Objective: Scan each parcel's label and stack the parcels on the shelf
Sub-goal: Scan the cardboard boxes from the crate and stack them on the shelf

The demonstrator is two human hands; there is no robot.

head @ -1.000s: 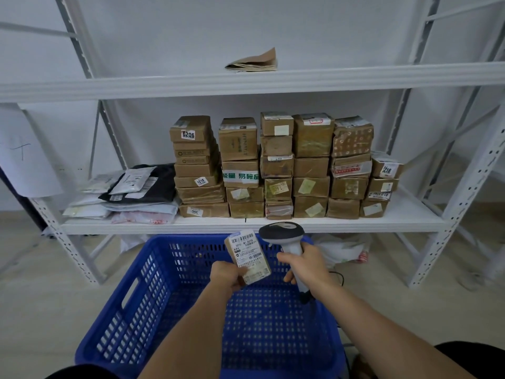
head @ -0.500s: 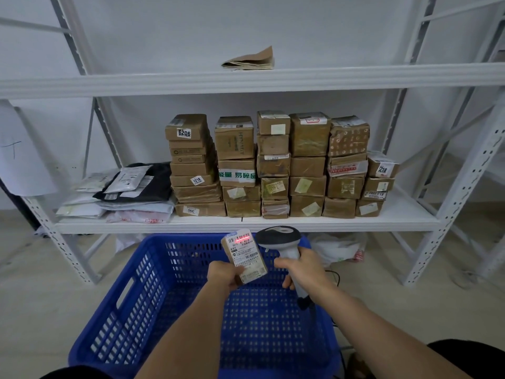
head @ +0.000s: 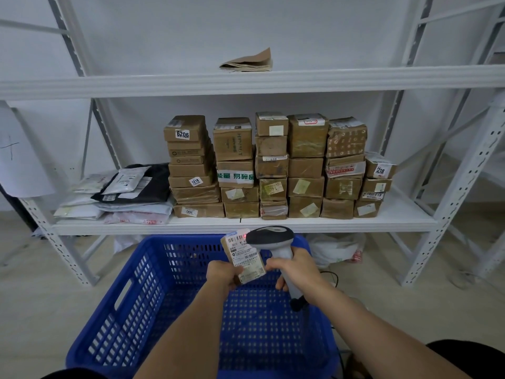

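Left hand [head: 222,274] grips small parcel [head: 244,256] by its lower end, label side facing up toward camera, tilted. Right hand [head: 296,270] wrapped around handle of scanner [head: 273,243], its head just beside and overlapping parcel's top right corner; red glow on the label's top edge. Both held above blue basket [head: 142,296], in front of shelf [head: 246,225]. On shelf: cardboard box stacks [head: 273,165] in columns, flat mailer bags [head: 120,195] piled at left. Folded brown paper [head: 248,62] on upper shelf.
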